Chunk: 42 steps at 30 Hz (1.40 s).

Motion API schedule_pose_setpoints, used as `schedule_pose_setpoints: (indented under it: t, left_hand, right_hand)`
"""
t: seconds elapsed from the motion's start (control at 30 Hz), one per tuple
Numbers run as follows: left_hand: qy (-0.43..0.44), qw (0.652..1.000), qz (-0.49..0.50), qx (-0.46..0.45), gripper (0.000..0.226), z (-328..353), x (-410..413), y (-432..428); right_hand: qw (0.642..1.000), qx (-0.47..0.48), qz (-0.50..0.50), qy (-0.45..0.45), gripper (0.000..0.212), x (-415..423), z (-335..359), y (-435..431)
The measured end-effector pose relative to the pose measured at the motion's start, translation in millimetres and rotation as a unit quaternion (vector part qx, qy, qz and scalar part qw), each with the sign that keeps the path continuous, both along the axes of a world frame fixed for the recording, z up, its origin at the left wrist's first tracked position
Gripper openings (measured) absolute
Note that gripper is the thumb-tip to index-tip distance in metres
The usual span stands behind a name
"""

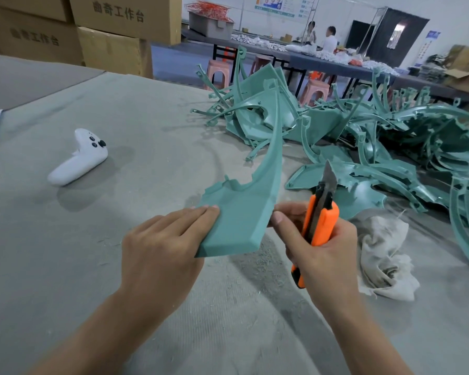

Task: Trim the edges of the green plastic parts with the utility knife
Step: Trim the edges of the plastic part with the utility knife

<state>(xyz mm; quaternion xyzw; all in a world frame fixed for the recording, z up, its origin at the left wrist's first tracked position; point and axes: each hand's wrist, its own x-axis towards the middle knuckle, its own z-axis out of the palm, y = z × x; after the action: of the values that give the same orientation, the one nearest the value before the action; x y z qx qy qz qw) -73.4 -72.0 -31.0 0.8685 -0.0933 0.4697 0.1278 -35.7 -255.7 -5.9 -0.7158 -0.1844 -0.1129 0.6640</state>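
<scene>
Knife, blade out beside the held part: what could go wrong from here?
1. The blade is far extended; slipping off the part, it could reach the left hand holding it.
2. The right hand, gripping the knife, has its thumb against the part's edge, close to any cut.
3. The part looks held above the table, so it may flex.

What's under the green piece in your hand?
Grey table with little shavings shows below the green piece. The left hand holds it, fingers on top; its thumb is hidden.
</scene>
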Motion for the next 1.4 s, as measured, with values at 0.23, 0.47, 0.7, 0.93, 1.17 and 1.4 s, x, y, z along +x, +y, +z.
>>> schedule_pose_setpoints:
  t: [0.23, 0.47, 0.7, 0.93, 1.17, 1.4]
  left_hand:
    - [-0.013, 0.999, 0.003, 0.03, 0.04, -1, 0, 1]
    - [-0.032, 0.998, 0.017, 0.06, 0.038, -2, 2, 4]
    - [-0.049, 0.995, 0.006, 0.081, 0.032, -3, 3, 7]
    - [-0.064, 0.991, -0.003, 0.118, 0.025, -6, 5, 8]
    - [-0.058, 0.99, -0.016, 0.125, 0.026, -8, 6, 6]
    - [-0.057, 0.991, -0.02, 0.115, 0.028, -8, 5, 4]
  right_hand:
    - [0.999, 0.015, -0.025, -0.02, 0.016, -5, 0, 5]
    - [0.984, 0.066, 0.069, 0.152, 0.009, 1, 8, -3]
    - [0.969, 0.058, 0.097, 0.219, 0.022, 2, 13, -5]
    - [0.961, 0.048, 0.115, 0.247, 0.021, 4, 10, -5]
    - [0.947, 0.087, 0.116, 0.288, 0.018, 6, 4, -3]
    - [0.947, 0.101, 0.105, 0.288, 0.02, 8, 0, -3]
